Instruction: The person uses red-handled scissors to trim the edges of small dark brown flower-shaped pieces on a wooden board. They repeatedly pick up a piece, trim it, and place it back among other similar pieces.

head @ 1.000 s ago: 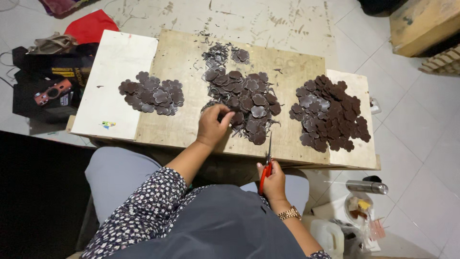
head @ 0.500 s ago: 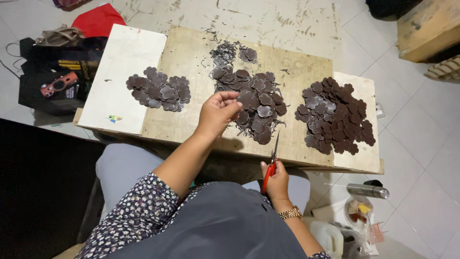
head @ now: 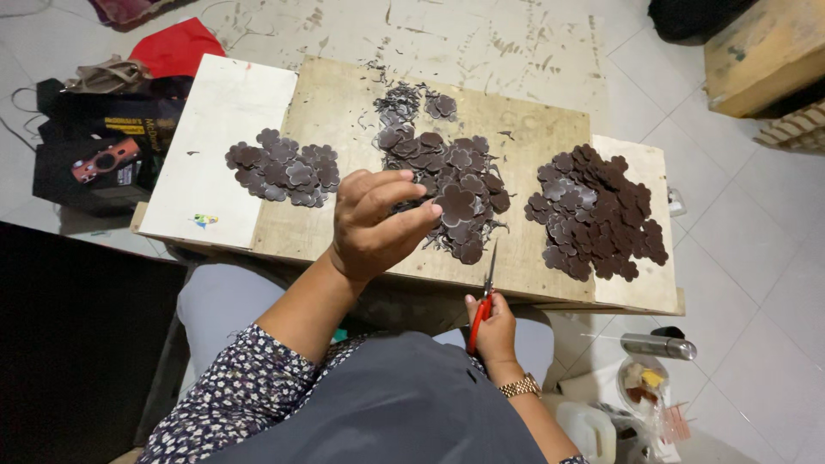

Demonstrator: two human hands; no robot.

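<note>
On the wooden board (head: 335,112) across the lap sit three heaps of dark brown flower-shaped cutouts: a small pile (head: 284,169) to the left, a middle pile (head: 447,176) ringed with thin trimmings, and a big pile (head: 597,213) on the right. Left hand (head: 371,225) hovers over the middle, fingertips pinching one cutout (head: 457,206). Right hand (head: 491,322) grips red-handled scissors (head: 483,302), blades together. Looks roughly midway, plenty left.
</note>
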